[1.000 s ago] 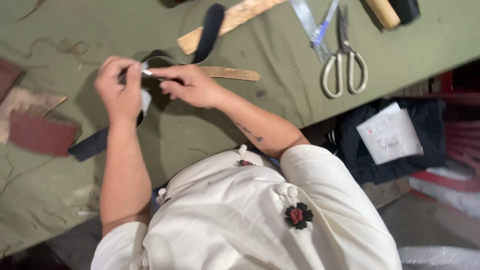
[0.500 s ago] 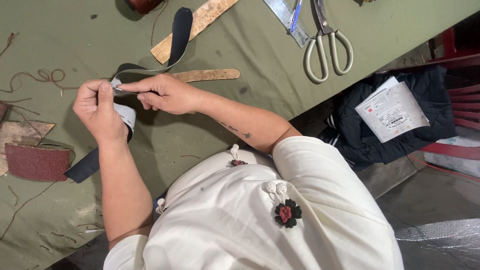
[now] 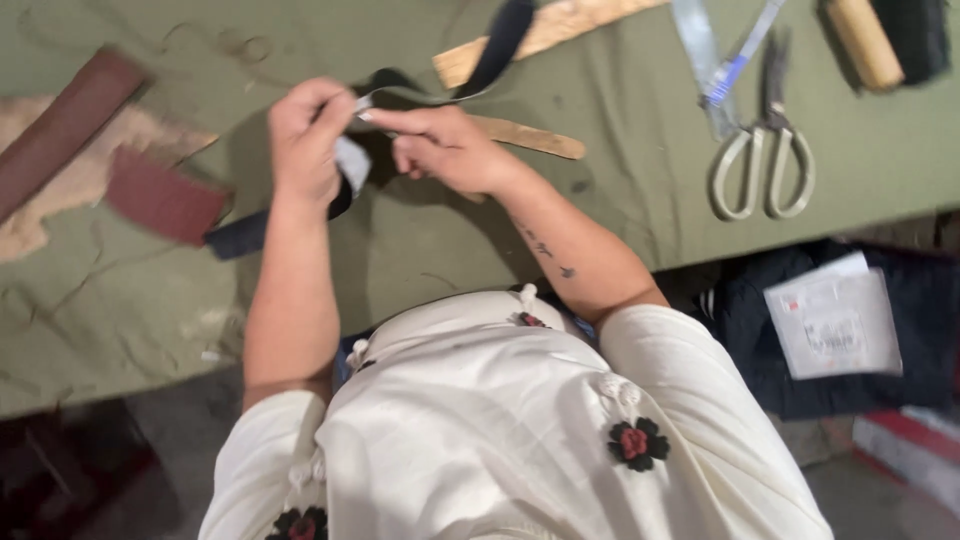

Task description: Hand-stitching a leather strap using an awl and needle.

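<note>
My left hand point(image 3: 305, 140) and my right hand point(image 3: 440, 150) meet over a green cloth-covered table point(image 3: 420, 240). Both pinch a long dark strap point(image 3: 500, 40) at a fold between the fingertips. One end of the strap trails down to the left under my left wrist, the other runs up toward the table's far side. A pale lining shows on the strap near my left palm. A flat wooden stick point(image 3: 530, 137) lies just beyond my right hand.
Large scissors point(image 3: 762, 170) lie at the right, beside a metal blade with a blue part point(image 3: 715, 60) and a wooden handle point(image 3: 862, 42). A wooden slat point(image 3: 570, 22) lies at the far side. Maroon strips point(image 3: 165, 197) and tan leather point(image 3: 80, 175) lie left. A dark bag with white paper point(image 3: 835, 325) sits below the table edge.
The camera view has shifted while both hands stay on the strap. My fingertips have kept working along the fold, and the strap's far end has swung slightly.
</note>
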